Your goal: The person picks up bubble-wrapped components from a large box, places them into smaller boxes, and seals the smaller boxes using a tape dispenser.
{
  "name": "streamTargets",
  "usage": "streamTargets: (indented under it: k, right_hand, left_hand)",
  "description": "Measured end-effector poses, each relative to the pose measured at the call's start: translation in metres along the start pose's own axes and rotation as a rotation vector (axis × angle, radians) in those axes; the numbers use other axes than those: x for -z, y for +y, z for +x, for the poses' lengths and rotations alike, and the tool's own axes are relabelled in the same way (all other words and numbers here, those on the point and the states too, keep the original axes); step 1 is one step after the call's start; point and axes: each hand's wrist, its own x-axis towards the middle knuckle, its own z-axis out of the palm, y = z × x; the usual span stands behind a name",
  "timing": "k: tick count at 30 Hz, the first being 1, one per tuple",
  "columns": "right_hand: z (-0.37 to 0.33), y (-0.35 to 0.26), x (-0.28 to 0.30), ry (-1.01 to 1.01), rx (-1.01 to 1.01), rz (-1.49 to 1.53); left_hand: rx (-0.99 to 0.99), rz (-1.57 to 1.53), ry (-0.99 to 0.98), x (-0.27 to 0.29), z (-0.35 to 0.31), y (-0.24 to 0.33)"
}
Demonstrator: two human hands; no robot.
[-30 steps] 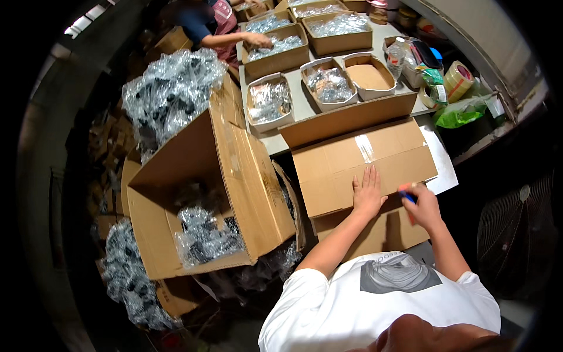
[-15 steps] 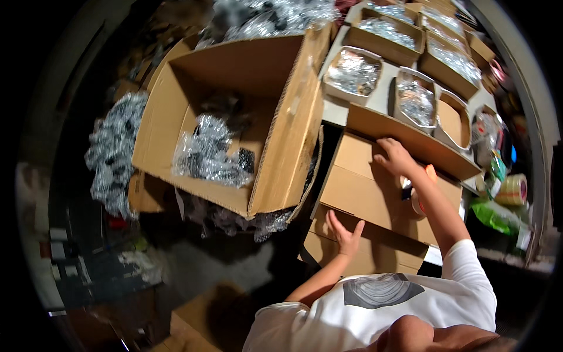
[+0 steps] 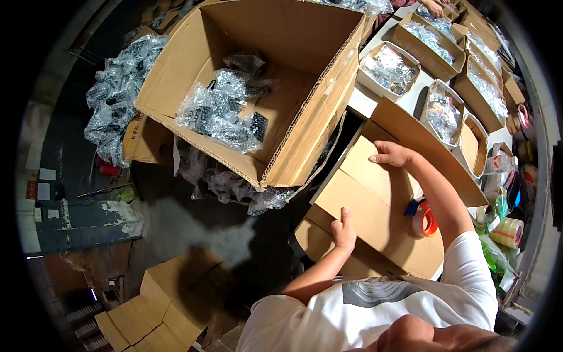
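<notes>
A brown cardboard box [image 3: 358,199] lies folded low on the worktable in front of me, with one long flap [image 3: 431,146] standing up along its far side. My left hand [image 3: 345,233] grips the box's near edge, thumb up and fingers curled out of sight. At the far side, my right hand [image 3: 392,154] has its fingers and thumb closed around the edge of an inner flap. Below my right forearm, a tape roll [image 3: 425,222] with an orange-red core and a blue part beside it rests on the cardboard.
A large open carton [image 3: 311,117] at the left holds bubble-wrapped items [image 3: 226,111]. More bubble wrap [image 3: 120,97] lies beyond it. Several small filled boxes [image 3: 387,70] stand on the white table at the back right. Another person's hand [image 3: 434,8] shows there. An open carton [image 3: 158,302] sits on the floor.
My right hand has gone from spread over the cardboard to closed at the flap's edge. My left fingers have curled around the near edge. The view has shifted, showing more floor.
</notes>
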Motion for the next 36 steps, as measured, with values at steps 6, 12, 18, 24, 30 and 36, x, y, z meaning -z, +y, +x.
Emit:
streamTargets:
  k: [6, 12, 18, 24, 30, 36]
  right_hand:
    - [0.007, 0.022, -0.026, 0.41, 0.386, -0.574]
    - [0.029, -0.014, -0.023, -0.099, -0.285, -0.637]
    - [0.059, 0.001, -0.029, 0.093, -0.367, -0.37]
    - [0.024, -0.016, -0.014, 0.181, -0.413, -0.198]
    - [-0.144, -0.095, -0.044, 0.336, -0.551, -0.788]
    - [-0.199, -0.042, -0.12, 0.581, -0.608, -0.396]
  left_hand:
    - [-0.212, 0.347, 0.06, 0.015, 0.029, 0.015]
    - [-0.081, 0.543, -0.884, -0.015, 0.075, 0.034]
    - [-0.12, 0.75, -0.919, -0.02, 0.076, 0.045]
    - [-0.73, 1.004, -0.276, -0.014, 0.04, 0.075]
    - [-0.446, 0.856, -0.744, -0.01, 0.053, 0.078]
    - [-0.425, 0.699, -0.72, -0.035, 0.064, 0.066]
